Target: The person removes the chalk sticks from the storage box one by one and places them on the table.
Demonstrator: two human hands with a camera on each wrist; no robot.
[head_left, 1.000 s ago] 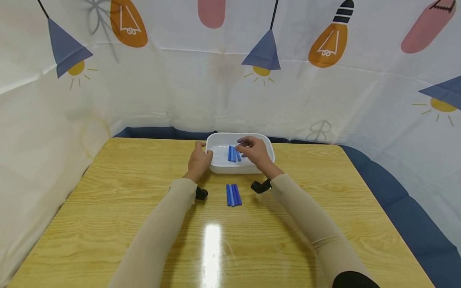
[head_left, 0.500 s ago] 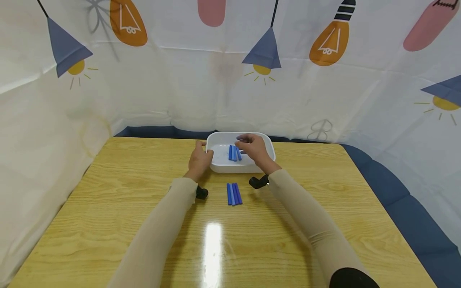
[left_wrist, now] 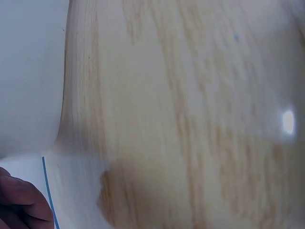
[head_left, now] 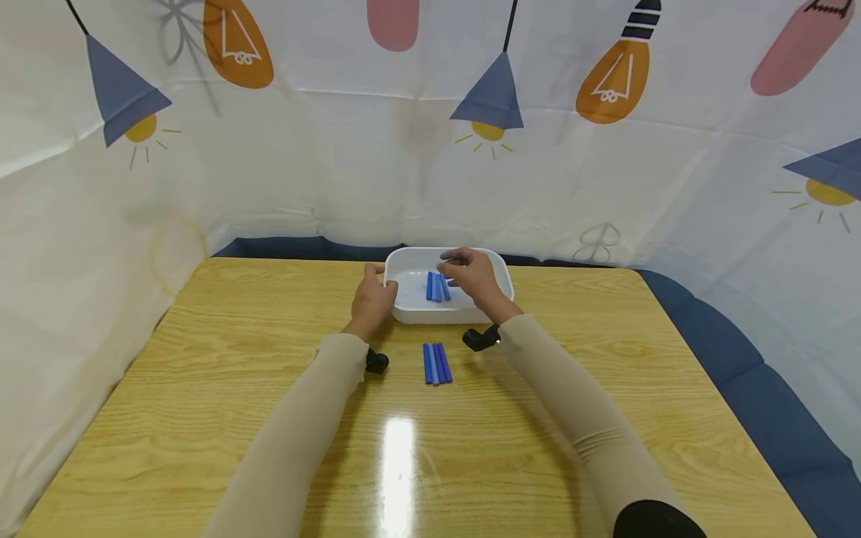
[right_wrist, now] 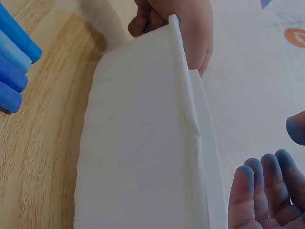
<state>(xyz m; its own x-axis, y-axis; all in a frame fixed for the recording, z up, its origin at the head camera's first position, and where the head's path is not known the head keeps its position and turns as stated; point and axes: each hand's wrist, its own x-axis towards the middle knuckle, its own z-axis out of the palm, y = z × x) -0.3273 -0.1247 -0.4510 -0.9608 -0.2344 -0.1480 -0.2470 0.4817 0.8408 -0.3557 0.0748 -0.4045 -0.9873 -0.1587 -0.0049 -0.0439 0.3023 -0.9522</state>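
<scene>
Near the far edge of a wood-grain table (head_left: 202,388), before white cloth (head_left: 336,157) printed with lamps, stands a white bin (head_left: 440,317) — left hand (head_left: 373,302) gripping its left wall, right hand (head_left: 474,280) open over the blue sticks (head_left: 433,287) inside. A matching row (head_left: 436,364) lies in from that edge.

No lettering, numbers or brands are legible
</scene>
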